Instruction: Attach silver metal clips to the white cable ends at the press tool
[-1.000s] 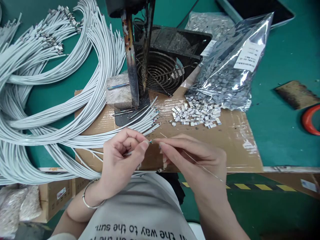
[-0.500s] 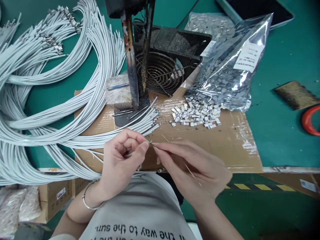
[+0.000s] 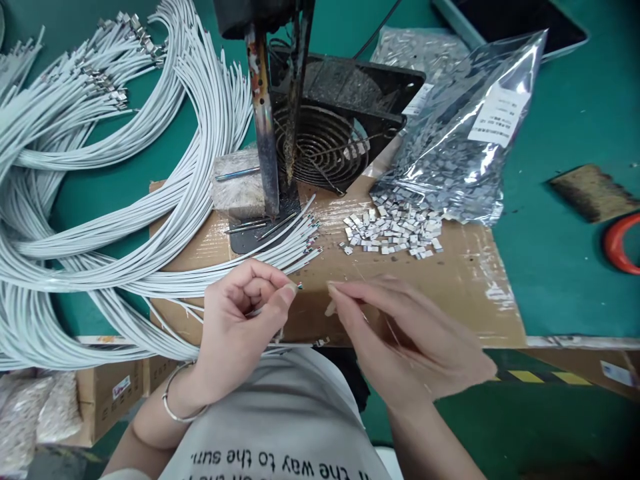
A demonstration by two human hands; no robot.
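Note:
My left hand (image 3: 243, 320) is curled in a pinch on the end of a white cable (image 3: 299, 286), whose stripped coloured wires poke out past my thumb. A little to the right, my right hand (image 3: 405, 340) is blurred, its fingers pressed together with a thin wire (image 3: 387, 330) running through them. The two hands are apart, above the front edge of a brown cardboard sheet (image 3: 465, 280). A row of white cable ends (image 3: 300, 243) lies on the cardboard just behind my left hand. A pile of small metal pieces (image 3: 393, 230) lies behind my right hand.
A large bundle of white cables (image 3: 100, 200) covers the left of the green table. A black fan (image 3: 330, 127) and a rusty metal post (image 3: 263, 113) stand behind the cardboard. A silvery bag of metal pieces (image 3: 460, 140) lies at the right, an orange ring (image 3: 623, 243) at the far right.
My right hand has pulled away to the right from the cable end, and the thin wire has moved with it. My left hand has stayed in place.

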